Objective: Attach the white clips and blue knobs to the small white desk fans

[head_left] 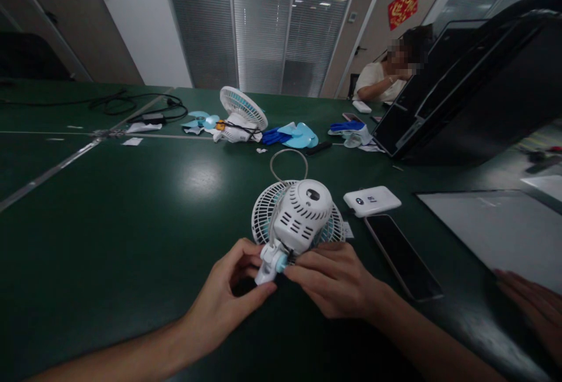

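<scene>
Near the middle of the green surface [132, 206], just before us, lies a white fan [302, 218], its motor housing turned up and its round grille [263, 215] beneath. Our left grip [232, 282] is closed around the white bracket [265, 275] at the fan's near end, thumb on one side and curled fingers on the other. Our right grip [336, 282] is nearly closed, its fingertips against the light blue knob [281, 262] on that bracket; whether they pinch it, we cannot tell. Behind the fan a pale cable [290, 151] makes a loop. To its right we see a white device [373, 200] touching or almost touching a dark-screened phone [404, 256], and farther right another person's hand [533, 297] by a flat panel [500, 218]. Farther back stand a second white fan [241, 113], light blue blades [302, 136] and blue-and-white gloves [355, 131]. Beyond a large black case [461, 89], a seated person [377, 81] has one arm raised.
</scene>
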### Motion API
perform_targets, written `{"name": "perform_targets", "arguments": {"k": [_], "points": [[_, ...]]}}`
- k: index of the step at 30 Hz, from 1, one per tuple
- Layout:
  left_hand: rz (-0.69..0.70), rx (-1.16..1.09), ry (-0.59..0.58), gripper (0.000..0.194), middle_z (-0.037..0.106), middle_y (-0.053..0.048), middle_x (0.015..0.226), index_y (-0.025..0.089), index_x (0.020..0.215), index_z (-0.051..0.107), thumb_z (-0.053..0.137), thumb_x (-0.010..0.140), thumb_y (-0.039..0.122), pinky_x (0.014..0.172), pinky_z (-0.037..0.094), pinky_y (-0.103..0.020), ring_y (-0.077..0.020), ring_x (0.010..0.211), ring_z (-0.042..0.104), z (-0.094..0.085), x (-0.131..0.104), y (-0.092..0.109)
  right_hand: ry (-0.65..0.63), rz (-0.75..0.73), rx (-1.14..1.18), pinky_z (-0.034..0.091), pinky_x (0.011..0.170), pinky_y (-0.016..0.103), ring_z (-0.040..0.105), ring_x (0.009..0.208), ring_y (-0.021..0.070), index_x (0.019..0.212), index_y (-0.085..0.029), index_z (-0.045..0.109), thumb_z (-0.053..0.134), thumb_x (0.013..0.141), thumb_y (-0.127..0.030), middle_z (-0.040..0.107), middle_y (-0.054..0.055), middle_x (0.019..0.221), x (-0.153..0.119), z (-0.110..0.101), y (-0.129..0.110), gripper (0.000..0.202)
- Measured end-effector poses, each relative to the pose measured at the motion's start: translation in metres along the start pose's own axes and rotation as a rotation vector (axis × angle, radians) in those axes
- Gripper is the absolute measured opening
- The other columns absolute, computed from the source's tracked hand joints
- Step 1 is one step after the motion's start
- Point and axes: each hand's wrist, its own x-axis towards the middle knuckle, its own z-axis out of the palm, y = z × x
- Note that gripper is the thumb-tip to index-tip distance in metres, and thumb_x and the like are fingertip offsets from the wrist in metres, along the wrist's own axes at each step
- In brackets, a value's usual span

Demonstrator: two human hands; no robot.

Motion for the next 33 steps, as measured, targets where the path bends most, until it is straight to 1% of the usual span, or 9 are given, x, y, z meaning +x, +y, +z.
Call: {"name": "perform_targets", "arguments": {"k": [7,13,21,24,27,31,33], "points": [[0.009,0.004,0.001,0.025,0.062,-0.001,0.101,0.024,0.105,0.061,0.075,0.086,0.015,0.082,0.052,-0.029,-0.0163,0.09,0.063,-0.0007,0.0001,0.0022,-0.019,0.005,-0.009,0.047,0.062,0.025,0.064,0.073,0.0109,0.121,-0.019,0.06,0.06,0.089,-0.011,0.071,0.0,0.094,-0.0018,0.0017,0.0023,0.033],[0.001,-0.001,0.005,0.025,0.063,0.0,0.099,0.024,0.105,0.061,0.076,0.086,0.018,0.081,0.052,-0.029,-0.0164,0.09,0.063,-0.0003,0.0004,0.0028,-0.018,0.02,-0.014,0.047,0.06,0.025,0.063,0.07,0.0106,0.123,-0.019,0.061,0.059,0.09,-0.009,0.071,0.0,0.094,-0.0015,0.0004,0.0038,0.034],[0.001,0.007,0.015,0.027,0.063,-0.001,0.1,0.024,0.106,0.06,0.076,0.086,0.019,0.081,0.052,-0.029,-0.0168,0.09,0.063,-0.0004,0.0,0.0,0.009,0.03,-0.008,0.048,0.062,0.023,0.064,0.072,0.0087,0.12,-0.019,0.061,0.059,0.094,-0.009,0.071,-0.001,0.093,0.0005,0.0004,0.0038,0.028],[0.004,0.003,0.009,0.027,0.063,-0.001,0.097,0.024,0.105,0.059,0.076,0.085,0.018,0.079,0.052,-0.029,-0.0167,0.088,0.063,0.0001,0.0002,0.0002,0.005,0.056,-0.021,0.048,0.061,0.024,0.063,0.068,0.0089,0.118,-0.018,0.061,0.064,0.093,-0.013,0.071,-0.002,0.087,0.0004,0.0011,0.0025,0.026],[0.011,0.007,0.005,0.024,0.063,-0.002,0.099,0.022,0.104,0.06,0.075,0.086,0.017,0.079,0.053,-0.03,-0.0168,0.087,0.064,0.0005,0.001,0.002,-0.021,0.087,-0.014,0.048,0.061,0.025,0.062,0.066,0.0091,0.114,-0.018,0.06,0.066,0.093,-0.016,0.07,-0.002,0.083,-0.0002,0.0022,0.0014,0.023],[0.022,0.028,0.01,0.024,0.064,-0.003,0.1,0.021,0.104,0.059,0.074,0.086,0.017,0.08,0.053,-0.031,-0.0177,0.089,0.064,0.0008,0.0004,0.0007,-0.04,0.118,-0.041,0.045,0.057,0.026,0.058,0.06,0.0095,0.098,-0.019,0.062,0.064,0.093,-0.017,0.065,-0.003,0.073,-0.0007,0.006,-0.0014,0.006],[0.029,0.058,0.022,0.024,0.064,-0.003,0.1,0.022,0.105,0.059,0.074,0.086,0.018,0.081,0.054,-0.031,-0.0181,0.09,0.065,0.0012,-0.0006,-0.001,-0.033,0.151,-0.022,0.042,0.055,0.027,0.057,0.058,0.0098,0.094,-0.019,0.062,0.063,0.093,-0.018,0.063,-0.004,0.069,-0.0001,0.0087,-0.0049,0.002]]}}
